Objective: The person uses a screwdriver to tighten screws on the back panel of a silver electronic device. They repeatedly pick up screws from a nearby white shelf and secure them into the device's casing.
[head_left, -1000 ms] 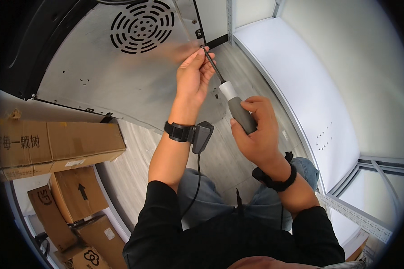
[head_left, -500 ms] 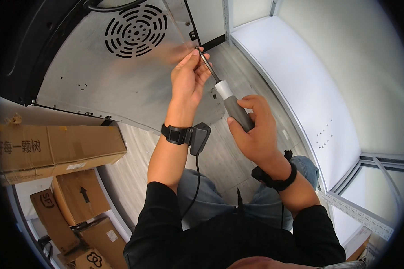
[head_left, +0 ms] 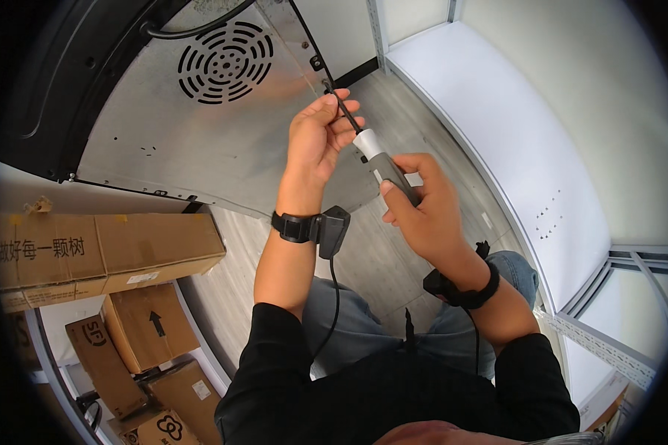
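Note:
A screwdriver [head_left: 388, 170] with a thick grey handle, white collar and long dark shaft slants up to the left. My right hand [head_left: 427, 211] wraps round its handle, thumb along the near side. My left hand [head_left: 315, 141] has thumb and forefinger closed on the shaft near its tip, the other fingers loosely apart. That tip meets the right edge of a metal panel [head_left: 200, 156], by a small dark fitting. Whether a screw sits under the tip is too small to tell. Round slotted vents [head_left: 226, 63] pierce the panel above my left hand.
A black cable [head_left: 200, 31] curves over the panel's top. Cardboard boxes [head_left: 152, 326] fill a shelf at lower left, below a long carton [head_left: 159, 241]. White shelving [head_left: 512, 126] on a metal frame runs along the right. Black straps with small devices circle both wrists.
My left fingertips have slid slightly back along the shaft, uncovering its tip. My right thumb has shifted on the handle, and a pale strip there now shows. The view has shifted slightly.

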